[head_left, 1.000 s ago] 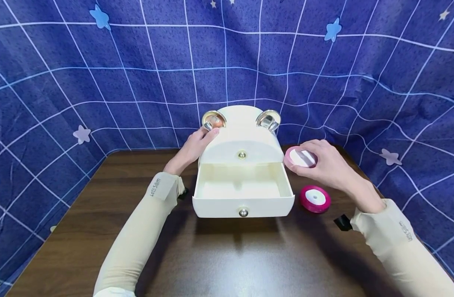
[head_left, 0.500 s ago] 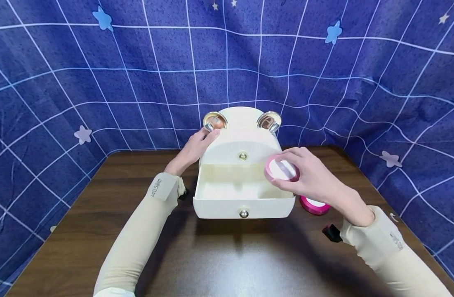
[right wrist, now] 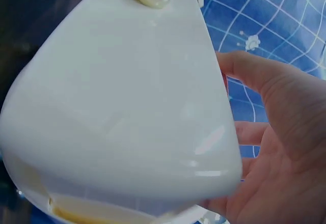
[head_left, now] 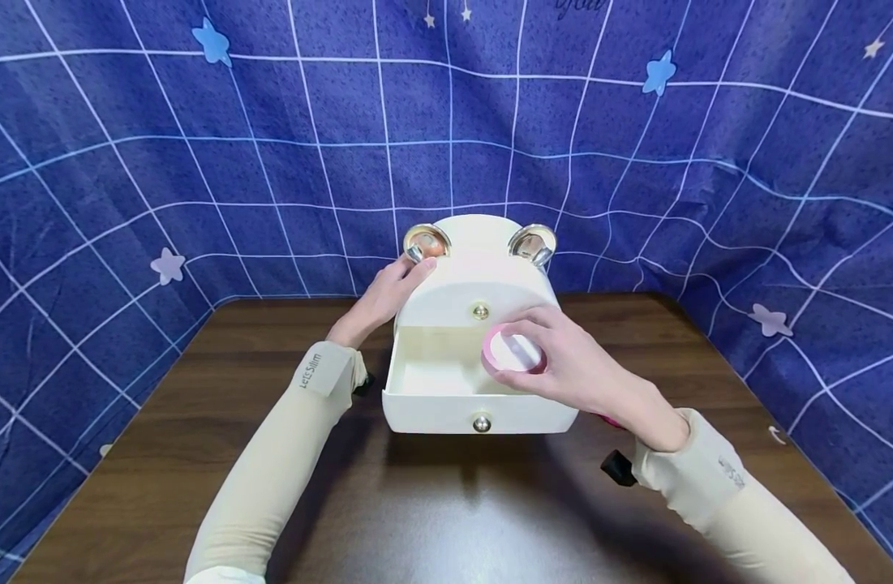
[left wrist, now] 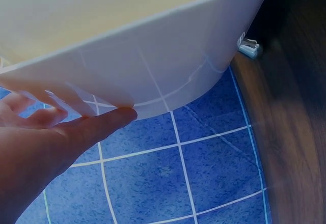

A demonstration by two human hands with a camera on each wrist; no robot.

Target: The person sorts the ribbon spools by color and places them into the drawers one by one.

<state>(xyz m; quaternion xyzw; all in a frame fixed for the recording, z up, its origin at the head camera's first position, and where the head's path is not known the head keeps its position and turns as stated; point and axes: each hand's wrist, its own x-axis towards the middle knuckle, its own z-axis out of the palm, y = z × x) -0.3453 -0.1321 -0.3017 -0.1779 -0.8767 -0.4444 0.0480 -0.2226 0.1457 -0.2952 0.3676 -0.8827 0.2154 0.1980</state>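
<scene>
A white drawer box (head_left: 446, 296) with metal ear-like fittings stands at the back of the table, its lower drawer (head_left: 431, 414) pulled out. My right hand (head_left: 573, 361) holds a pink ribbon roll (head_left: 515, 352) with a white face between thumb and fingers, over the drawer's right half. In the right wrist view, the drawer front hides most of the roll, and the right hand (right wrist: 285, 122) shows beyond its edge. My left hand (head_left: 384, 296) grips the box's left side below the left ear (head_left: 427, 242). In the left wrist view, its thumb (left wrist: 109, 124) lies against the white wall.
A deep pink roll (head_left: 611, 421) on the table is mostly hidden under my right forearm. Round metal knobs (head_left: 482, 423) stick out of the drawer fronts. A blue curtain (head_left: 307, 162) with stars and white lines hangs behind the dark wooden table (head_left: 256, 365).
My right hand has carried the pink ribbon roll leftward from beside the box to over the open drawer. The left hand stays on the box.
</scene>
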